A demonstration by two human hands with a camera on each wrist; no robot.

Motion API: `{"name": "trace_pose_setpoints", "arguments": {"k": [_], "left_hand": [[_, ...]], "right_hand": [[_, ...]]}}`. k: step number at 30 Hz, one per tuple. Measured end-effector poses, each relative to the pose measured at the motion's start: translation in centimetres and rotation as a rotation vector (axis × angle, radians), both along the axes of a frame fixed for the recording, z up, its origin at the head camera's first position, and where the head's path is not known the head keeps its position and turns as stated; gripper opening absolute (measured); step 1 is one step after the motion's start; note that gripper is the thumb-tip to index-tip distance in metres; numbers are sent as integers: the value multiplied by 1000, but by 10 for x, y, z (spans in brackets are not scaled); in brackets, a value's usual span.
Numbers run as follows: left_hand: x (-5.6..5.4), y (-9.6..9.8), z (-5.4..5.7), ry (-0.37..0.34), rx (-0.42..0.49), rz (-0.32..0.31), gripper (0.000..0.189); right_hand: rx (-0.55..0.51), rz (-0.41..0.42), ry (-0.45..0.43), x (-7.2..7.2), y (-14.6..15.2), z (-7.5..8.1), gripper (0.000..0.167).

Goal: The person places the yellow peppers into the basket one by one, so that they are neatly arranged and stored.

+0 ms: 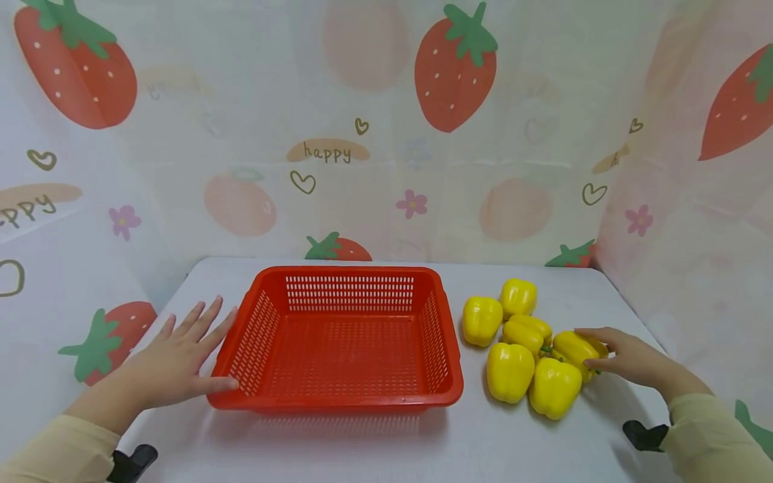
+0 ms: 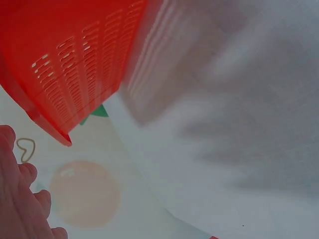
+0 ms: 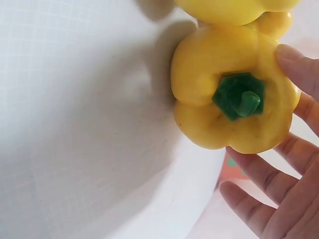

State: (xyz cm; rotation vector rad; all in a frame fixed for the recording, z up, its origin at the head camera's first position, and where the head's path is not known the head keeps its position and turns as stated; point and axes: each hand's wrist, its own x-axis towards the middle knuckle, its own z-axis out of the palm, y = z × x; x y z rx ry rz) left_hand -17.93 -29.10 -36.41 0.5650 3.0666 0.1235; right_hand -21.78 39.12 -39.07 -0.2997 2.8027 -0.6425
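At the table's left, my left hand [image 1: 178, 362] is spread with straight fingers beside a red plastic basket [image 1: 335, 404]; its thumb lies at the basket's near-left rim. In the left wrist view, fingertips [image 2: 30, 174] show below the basket's slotted side [image 2: 75, 69]. On the right, my right hand [image 1: 634, 359] has its thumb and fingers around the rightmost yellow bell pepper [image 1: 570, 349], which rests among the others. The right wrist view shows that pepper's green stem [image 3: 241, 97] facing the camera, thumb on one side, fingers on the other.
Several more yellow bell peppers [image 1: 510, 372] are clustered right of the basket. The white table [image 1: 338, 449] runs back to a curtain [image 1: 386, 194] printed with strawberries, with similar cloth on both sides. The basket's inside shows only its red floor.
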Motion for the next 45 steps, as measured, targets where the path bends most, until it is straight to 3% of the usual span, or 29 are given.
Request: {"name": "trace_pose_setpoints", "arguments": {"k": [24,45], "left_hand": [[4,6,-13,-43,35,-23,111],[6,14,-10,-75,17,-70,113]], "right_hand": [[17,-30,1,-1,1,-5,74],[73,-68,31,-7,1,-7,80]]}}
